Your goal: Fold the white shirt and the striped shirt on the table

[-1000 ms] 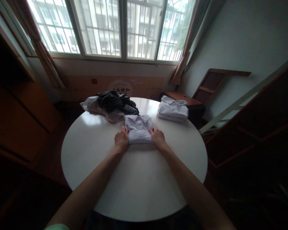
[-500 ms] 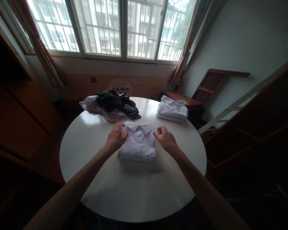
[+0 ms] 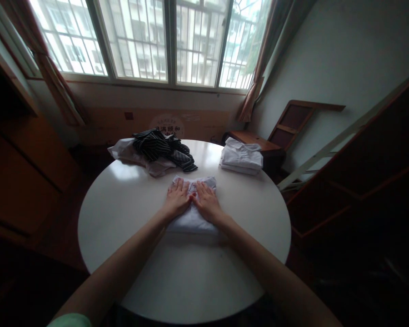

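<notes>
Hands flat, fingers spread: left hand [image 3: 178, 200] and right hand [image 3: 206, 202] press folded white shirt [image 3: 192, 218] to tabletop [image 3: 129, 204], gripping nothing, prob. flattening folds; striped garment [image 3: 162, 145] beyond shirt.

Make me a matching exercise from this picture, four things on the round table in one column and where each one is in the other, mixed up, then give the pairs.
Things:
1. folded white shirt
2. striped dark garment
3. stack of folded white shirts
4. left hand

Places:
A. far right edge of the table
B. flat on the shirt, beside the right hand
C. heaped at the far left, on pale clothes
D. table's middle, under both hands

Pairs: 1-D, 2-C, 3-A, 4-B
</notes>
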Demonstrator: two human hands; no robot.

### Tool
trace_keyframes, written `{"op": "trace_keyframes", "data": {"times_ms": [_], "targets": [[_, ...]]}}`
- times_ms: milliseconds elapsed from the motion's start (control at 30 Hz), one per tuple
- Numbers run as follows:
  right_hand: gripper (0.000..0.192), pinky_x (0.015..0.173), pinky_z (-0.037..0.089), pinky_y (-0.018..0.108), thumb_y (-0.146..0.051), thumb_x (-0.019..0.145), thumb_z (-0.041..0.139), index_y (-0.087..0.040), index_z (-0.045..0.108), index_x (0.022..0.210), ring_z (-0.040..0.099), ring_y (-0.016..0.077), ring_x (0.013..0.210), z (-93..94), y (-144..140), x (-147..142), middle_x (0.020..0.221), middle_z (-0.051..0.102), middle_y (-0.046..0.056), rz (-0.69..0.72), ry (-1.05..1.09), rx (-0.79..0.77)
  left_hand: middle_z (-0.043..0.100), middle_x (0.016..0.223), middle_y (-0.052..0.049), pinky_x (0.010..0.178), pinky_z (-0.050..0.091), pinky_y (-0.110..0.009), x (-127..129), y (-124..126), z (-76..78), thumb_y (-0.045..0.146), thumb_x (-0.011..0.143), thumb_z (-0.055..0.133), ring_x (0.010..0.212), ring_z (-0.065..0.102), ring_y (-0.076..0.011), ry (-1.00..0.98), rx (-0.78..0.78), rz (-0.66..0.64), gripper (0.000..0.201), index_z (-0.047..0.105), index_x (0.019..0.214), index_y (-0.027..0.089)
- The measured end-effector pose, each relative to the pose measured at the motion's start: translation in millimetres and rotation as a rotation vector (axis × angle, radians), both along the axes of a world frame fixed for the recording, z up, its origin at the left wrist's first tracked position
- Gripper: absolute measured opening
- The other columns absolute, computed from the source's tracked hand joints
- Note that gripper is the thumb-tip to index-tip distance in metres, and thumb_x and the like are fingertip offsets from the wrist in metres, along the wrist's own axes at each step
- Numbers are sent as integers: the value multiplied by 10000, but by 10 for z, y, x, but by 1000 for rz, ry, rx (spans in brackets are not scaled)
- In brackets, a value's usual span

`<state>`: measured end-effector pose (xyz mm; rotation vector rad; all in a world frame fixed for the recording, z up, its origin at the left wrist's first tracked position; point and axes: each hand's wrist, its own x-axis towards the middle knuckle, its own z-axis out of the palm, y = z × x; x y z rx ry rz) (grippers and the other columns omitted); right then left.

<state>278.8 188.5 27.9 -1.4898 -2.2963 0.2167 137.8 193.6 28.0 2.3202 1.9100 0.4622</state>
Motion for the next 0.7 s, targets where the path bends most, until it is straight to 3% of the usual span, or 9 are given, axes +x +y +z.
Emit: {"op": "trace_keyframes", "data": {"times_ms": [167, 233, 367, 467, 600, 700], "targets": [[585, 1040, 174, 349, -482, 875, 237, -120, 298, 1331, 286, 196, 1263, -17, 143, 57, 1359, 360, 111, -120, 88, -19, 223, 1429, -83, 1003, 210, -479, -39, 19, 25, 570, 817, 249, 1291, 192, -323, -95, -41, 79, 555, 394, 1275, 291], [581, 1030, 193, 340, -473, 878, 234, -105, 315, 1320, 301, 198, 1254, -31, 207, 97, 1349, 372, 121, -183, 96, -44, 228, 1427, -93, 1007, 209, -463, -46, 32, 3, 568, 820, 240, 1286, 208, -322, -104, -37, 93, 568, 396, 1277, 270], [622, 1031, 175, 367, -519, 856, 258, -91, 347, 1300, 279, 228, 1264, -48, 282, 159, 1357, 352, 146, -232, 53, -104, 239, 1408, -172, 1022, 198, -417, -46, 54, -34, 564, 813, 278, 1280, 223, -311, -111, -14, 136, 670, 332, 1312, 121], [662, 1038, 147, 386, -559, 839, 249, -86, 365, 1288, 259, 240, 1273, -55, 291, 190, 1363, 337, 156, -251, 90, -105, 276, 1389, -180, 1021, 197, -414, -61, 63, -42, 567, 804, 306, 1276, 232, -310, -157, -10, 179, 664, 361, 1296, 126], [637, 1013, 223, 335, -499, 874, 90, -93, 390, 1263, 317, 196, 1247, -33, 283, 311, 1337, 381, 145, -259, 395, -45, 447, 1277, -122, 1001, 239, -398, -134, 92, -34, 471, 863, 227, 1209, 351, -263, -311, 39, 193, 503, 530, 1156, 196], [610, 945, 315, 324, -464, 879, 99, -70, 349, 1273, 400, 209, 1186, 3, 279, 427, 1292, 425, 175, -432, 600, -22, 500, 1208, -111, 981, 282, -317, -203, 122, -35, 375, 893, 147, 1145, 420, -204, -446, 142, 251, 517, 593, 1037, 156]]}}
